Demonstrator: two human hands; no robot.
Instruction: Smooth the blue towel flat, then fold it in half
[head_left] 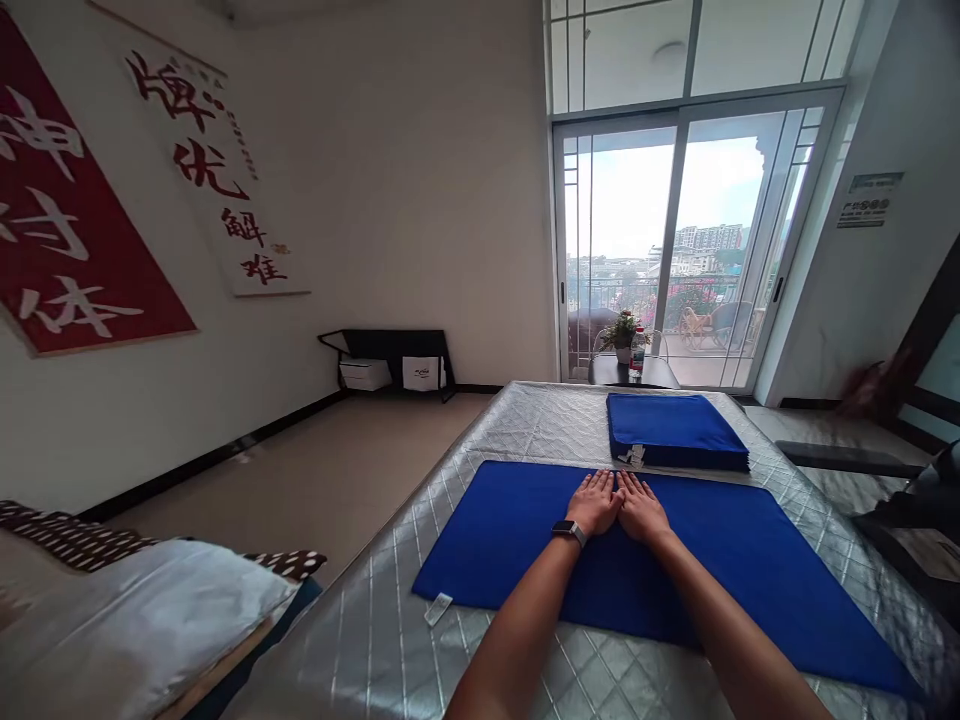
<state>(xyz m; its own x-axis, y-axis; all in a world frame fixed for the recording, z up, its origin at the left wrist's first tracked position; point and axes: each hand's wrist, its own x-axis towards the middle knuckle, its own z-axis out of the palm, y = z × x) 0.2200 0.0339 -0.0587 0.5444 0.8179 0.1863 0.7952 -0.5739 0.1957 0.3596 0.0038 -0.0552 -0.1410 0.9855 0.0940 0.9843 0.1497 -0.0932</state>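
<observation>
A blue cloth (pixel 495 535) lies spread flat before me, with a white tag (pixel 438 609) at its near left corner. Both palms are down near the middle of its far edge. My left hand (pixel 595 502), with a smartwatch (pixel 568 531) at the wrist, rests flat on the cloth, fingers stretched forward. Beside it, thumbs touching or nearly so, my right hand (pixel 641 506) lies flat too. Neither hand grips anything. Just beyond the fingertips sits a neat stack of folded blue cloths (pixel 675 425), with white tags at its near left corner.
A silver quilted cover (pixel 390 600) lies under the cloths. At the left, a white pillow (pixel 172 600) lies on bedding. A small table (pixel 660 373) with a potted plant (pixel 622 335) and a bottle (pixel 637 352) stands by the glass doors. A black rack (pixel 390 350) is against the wall.
</observation>
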